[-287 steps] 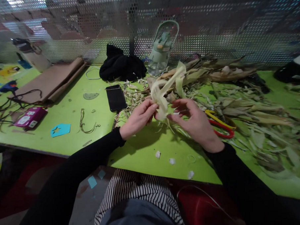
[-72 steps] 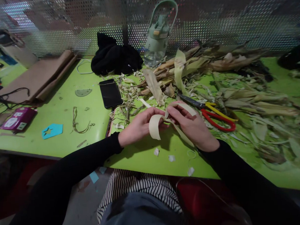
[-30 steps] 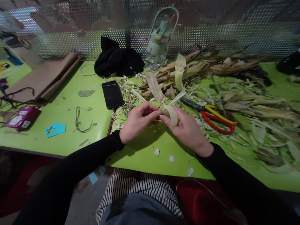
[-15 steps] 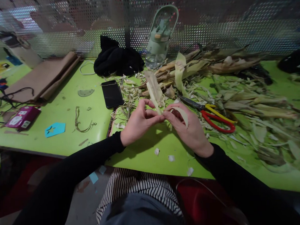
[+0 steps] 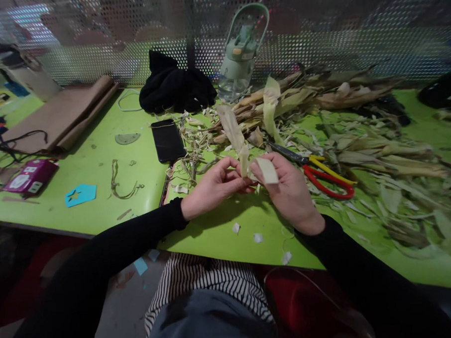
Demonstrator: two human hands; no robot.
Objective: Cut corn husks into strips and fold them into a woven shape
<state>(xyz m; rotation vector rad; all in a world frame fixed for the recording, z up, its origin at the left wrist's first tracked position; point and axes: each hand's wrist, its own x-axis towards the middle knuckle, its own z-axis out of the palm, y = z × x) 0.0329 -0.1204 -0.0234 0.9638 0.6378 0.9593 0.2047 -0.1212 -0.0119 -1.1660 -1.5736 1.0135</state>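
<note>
Over the green table (image 5: 209, 229), a pale corn husk strip (image 5: 233, 129) stands up between my two hands, its lower part folded at the fingers. My left hand (image 5: 215, 189) is closed, pinching the strip's lower end with thumb and fingertips. Close beside it, my right hand (image 5: 292, 196) is also closed on the husk, whose pale end (image 5: 267, 170) curls over its fingers. The fingertips nearly meet, so the exact grip is partly hidden. Scissors (image 5: 328, 182) with red and yellow handles lie just right of my right hand, open blades among husk scraps.
Dried corn husks (image 5: 356, 91) heap at the back right, with loose strips (image 5: 389, 157) nearer. A green-lidded bottle (image 5: 238, 64) and black cloth (image 5: 177, 86) stand behind a phone (image 5: 168, 140). Leftward lie a blue paper piece (image 5: 80, 195), a purple power block (image 5: 30, 177) and a brown bag (image 5: 58, 114).
The husk's free end by my right hand has turned from a side loop to lying over the fingers. My right thumb has shifted, and the standing part now bends near its base.
</note>
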